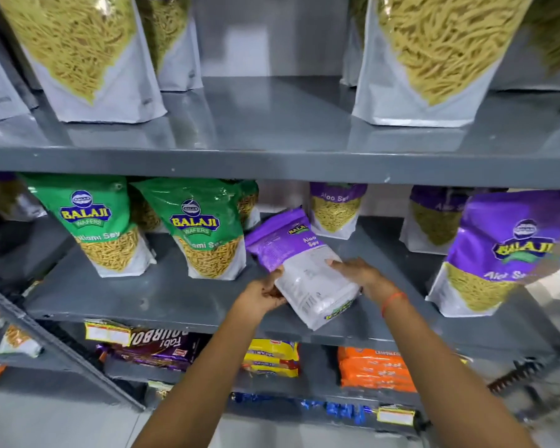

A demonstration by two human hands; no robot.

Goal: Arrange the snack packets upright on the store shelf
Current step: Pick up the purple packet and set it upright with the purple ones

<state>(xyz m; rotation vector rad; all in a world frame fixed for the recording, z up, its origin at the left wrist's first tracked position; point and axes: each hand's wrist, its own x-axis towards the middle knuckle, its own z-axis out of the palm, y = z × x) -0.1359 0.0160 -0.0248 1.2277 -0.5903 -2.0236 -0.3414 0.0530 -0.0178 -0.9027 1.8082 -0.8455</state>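
Both hands are gripping a purple Aloo Sev packet (299, 265) lying tilted on the middle shelf (162, 305), its purple top pointing toward eleven o'clock. The left hand (265, 294) is clamping its left edge while the right hand (358, 273) is pressing its right side (back panel facing up). Two green packets (204, 227) are standing upright at its nine o'clock, and a purple packet (498, 253) at three o'clock.

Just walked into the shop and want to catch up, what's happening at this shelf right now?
A person is stocking snack packets. Both hands hold one purple Aloo Sev packet over the middle shelf: the left hand grips its left edge, the right hand its right side. The packet is tilted back-side up, not yet standing. Two green Balaji packets stand upright to its left, and another purple packet stands to the right.
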